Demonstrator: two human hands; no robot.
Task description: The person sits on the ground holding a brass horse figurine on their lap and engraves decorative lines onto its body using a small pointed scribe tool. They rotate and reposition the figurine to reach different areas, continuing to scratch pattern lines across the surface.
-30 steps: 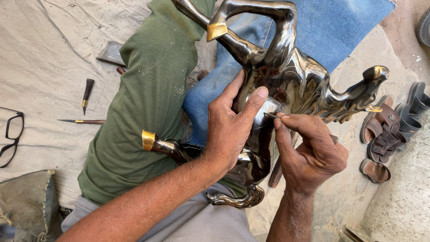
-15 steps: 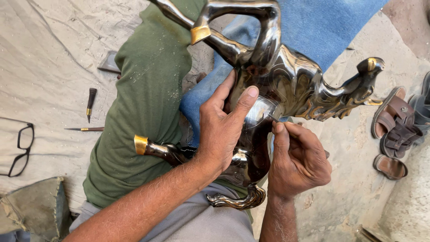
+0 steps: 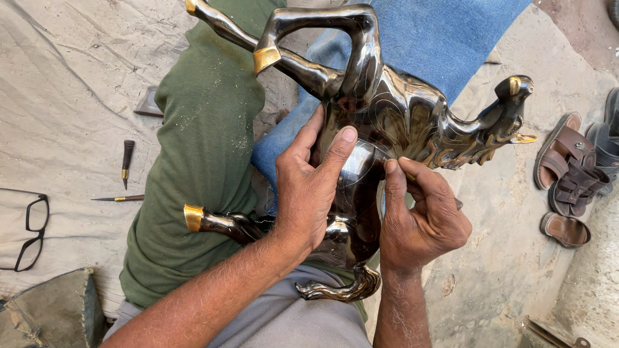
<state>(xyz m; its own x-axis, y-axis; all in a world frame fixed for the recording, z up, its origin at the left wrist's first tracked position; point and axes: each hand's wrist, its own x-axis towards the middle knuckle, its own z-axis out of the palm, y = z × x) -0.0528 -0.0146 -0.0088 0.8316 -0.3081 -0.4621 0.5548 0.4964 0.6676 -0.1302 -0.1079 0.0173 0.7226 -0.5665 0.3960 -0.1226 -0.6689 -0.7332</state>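
dark metal horse statue (image 3: pixel 400 122) is being steadied on the lap, head at 3 o'clock | left hand (image 3: pixel 309 187) fingers being spread flat on its flank | right hand (image 3: pixel 422 219) fingers being pinched around a thin engraving tool, tip at flank | risk: tool slipping on polished metal, scratching finish.

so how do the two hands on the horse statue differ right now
The left hand lies spread flat on the horse statue, thumb up; the right hand is curled. The left hand holds no tool; the right hand pinches a thin tool against the metal. Both touch the statue's dark, shiny body.
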